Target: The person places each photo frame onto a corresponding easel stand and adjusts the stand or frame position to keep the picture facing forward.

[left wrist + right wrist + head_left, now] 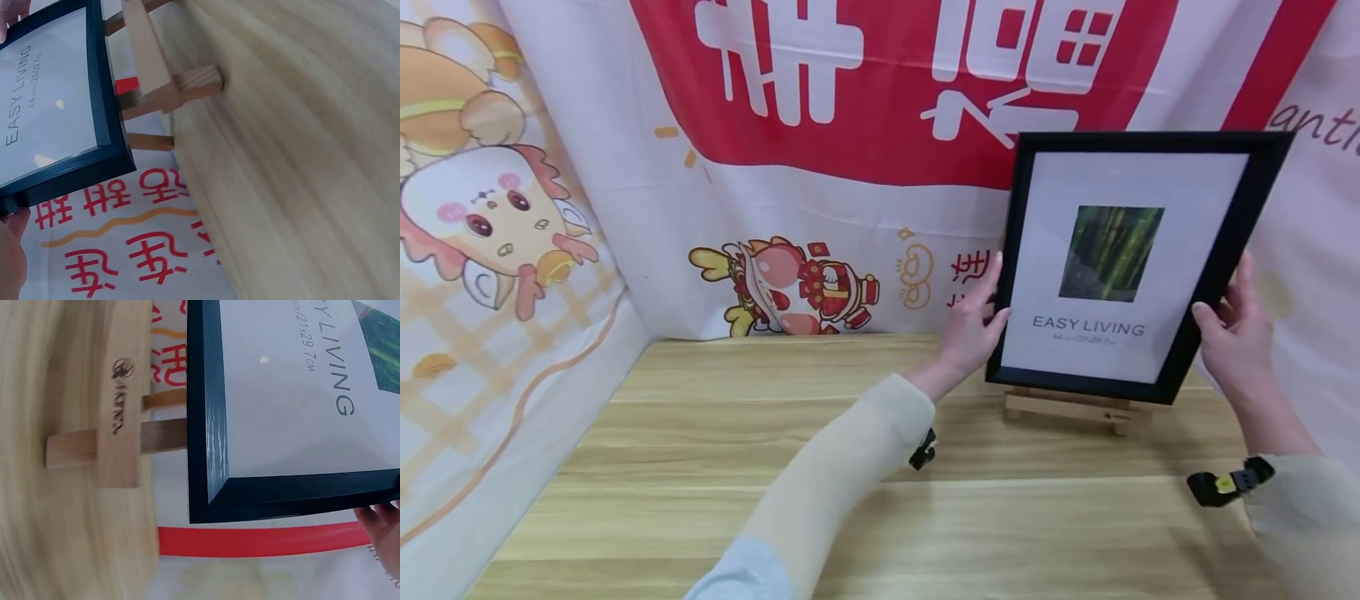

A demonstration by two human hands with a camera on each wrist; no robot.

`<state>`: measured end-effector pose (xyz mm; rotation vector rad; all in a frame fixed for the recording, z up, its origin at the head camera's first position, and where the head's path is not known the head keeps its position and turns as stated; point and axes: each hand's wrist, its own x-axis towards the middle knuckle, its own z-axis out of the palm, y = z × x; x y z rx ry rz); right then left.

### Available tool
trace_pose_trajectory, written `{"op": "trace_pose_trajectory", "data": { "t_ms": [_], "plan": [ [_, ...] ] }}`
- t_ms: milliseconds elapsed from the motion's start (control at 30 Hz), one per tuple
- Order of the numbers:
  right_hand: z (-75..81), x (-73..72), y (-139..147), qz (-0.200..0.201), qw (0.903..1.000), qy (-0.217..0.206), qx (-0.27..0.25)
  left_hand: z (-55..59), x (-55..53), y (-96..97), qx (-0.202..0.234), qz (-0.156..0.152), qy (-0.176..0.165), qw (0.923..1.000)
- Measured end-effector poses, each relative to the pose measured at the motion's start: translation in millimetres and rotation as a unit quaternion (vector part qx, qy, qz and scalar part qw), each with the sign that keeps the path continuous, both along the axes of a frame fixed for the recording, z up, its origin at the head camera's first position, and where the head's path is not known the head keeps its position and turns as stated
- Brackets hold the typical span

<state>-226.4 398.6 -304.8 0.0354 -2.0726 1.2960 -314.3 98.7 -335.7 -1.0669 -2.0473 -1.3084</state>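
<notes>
Between both hands a black picture frame (pixel 1108 350) is held up, its white insert printed "EASY LIVING" around a small green picture. My left hand (pixel 973 329) grips its left side, thumb at the front edge. The right side is gripped by my right hand (pixel 1243 337), with the thumb on the front border and the other fingers partly hidden behind. Just below the frame stands a small wooden easel (pixel 1075 410), mostly hidden by it in the head view. In the right wrist view, a gap shows between the frame's bottom edge and the easel's ledge (pixel 119 425).
The easel stands on a wood-grain table (pixel 737 467) near its back edge. Behind hangs a red and white printed cloth (pixel 850 158); another cloth with cartoon figures (pixel 497 217) covers the left side. Each wrist wears a small black device (pixel 1228 483).
</notes>
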Motion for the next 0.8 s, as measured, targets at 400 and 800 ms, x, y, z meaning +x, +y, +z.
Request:
{"op": "trace_pose_trajectory", "data": {
  "t_ms": [400,800],
  "plan": [
    [-14.2,-6.3,9,-0.024,0.9988,-0.036,0.02,-13.8,-2.2,8.9,-0.005,0.006,-0.026,0.9996],
    [-15.0,-17.1,20,0.003,0.994,-0.096,0.053,-12.1,-5.5,15.4,-0.022,0.021,-0.115,0.993]
  ]
}}
